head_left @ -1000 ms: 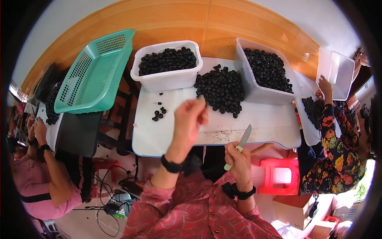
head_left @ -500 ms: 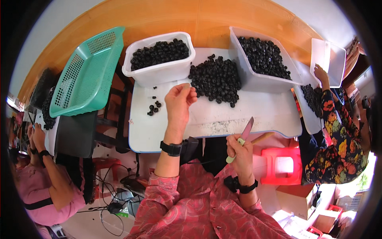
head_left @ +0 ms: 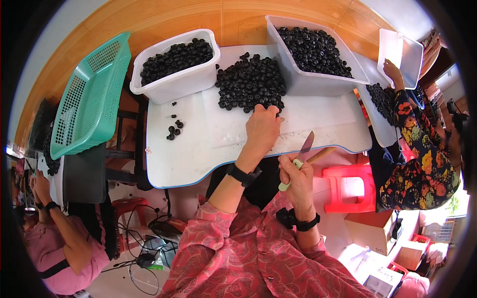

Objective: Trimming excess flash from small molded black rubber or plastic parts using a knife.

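My left hand (head_left: 262,128) reaches across the white table (head_left: 189,154) and touches the near edge of a loose pile of small black round pieces (head_left: 251,82); its fingers curl at the pile, and whether they hold a piece is hidden. My right hand (head_left: 297,175) stays near the table's front edge, shut on a small knife (head_left: 304,147) with a pale handle, blade pointing up and away. Several stray black pieces (head_left: 173,128) lie left of the pile.
Two white tubs of black pieces stand at the back: one left (head_left: 175,67), one right (head_left: 313,54). A green mesh basket (head_left: 89,99) lies at far left. A person in a floral sleeve (head_left: 415,149) works at right beside a red stool (head_left: 350,186). Another person (head_left: 59,238) sits at lower left.
My left hand has moved right and forward, from beside the stray pieces to the near edge of the black pile. The knife hand has hardly moved.
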`<state>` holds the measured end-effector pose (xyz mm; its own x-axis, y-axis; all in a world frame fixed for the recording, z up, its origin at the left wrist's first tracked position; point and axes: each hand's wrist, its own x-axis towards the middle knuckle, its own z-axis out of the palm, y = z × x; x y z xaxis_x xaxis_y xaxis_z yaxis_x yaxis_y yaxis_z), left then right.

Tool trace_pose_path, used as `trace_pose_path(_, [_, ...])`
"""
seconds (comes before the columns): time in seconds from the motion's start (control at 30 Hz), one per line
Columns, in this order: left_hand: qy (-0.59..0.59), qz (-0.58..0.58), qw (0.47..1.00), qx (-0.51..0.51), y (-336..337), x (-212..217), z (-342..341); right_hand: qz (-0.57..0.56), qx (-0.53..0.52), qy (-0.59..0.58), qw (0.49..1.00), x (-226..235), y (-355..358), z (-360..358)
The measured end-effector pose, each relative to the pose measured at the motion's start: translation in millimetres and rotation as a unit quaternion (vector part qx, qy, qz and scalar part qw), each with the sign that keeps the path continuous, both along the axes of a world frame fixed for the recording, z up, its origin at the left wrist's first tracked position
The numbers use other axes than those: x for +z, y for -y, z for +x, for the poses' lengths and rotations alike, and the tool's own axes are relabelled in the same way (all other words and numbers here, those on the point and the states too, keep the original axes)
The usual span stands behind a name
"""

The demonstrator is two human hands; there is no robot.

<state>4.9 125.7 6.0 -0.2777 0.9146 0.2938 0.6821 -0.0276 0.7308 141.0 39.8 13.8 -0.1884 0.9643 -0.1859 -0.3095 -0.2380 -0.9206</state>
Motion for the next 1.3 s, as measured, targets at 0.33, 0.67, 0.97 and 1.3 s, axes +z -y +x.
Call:
trace_pose_path(0.33, [0.313,0.012,0.944,-0.099,20,-8,-15,0.003,-0.004,-0.005,1.0,-3,-5,6])
trace_pose_path(0.67, [0.516,0.005,0.832,-0.204,81,9,-21,0.053,-0.026,-0.003,0.998,18,-12,-14])
trace_pose_path(0.97, [0.54,0.005,0.807,-0.238,90,7,-26,0.021,0.008,-0.026,0.999,18,-12,-12])
trace_pose_path(1.3, [0.591,0.001,0.769,-0.244,91,3,-29,-0.074,0.098,-0.107,0.987,24,-16,-11])
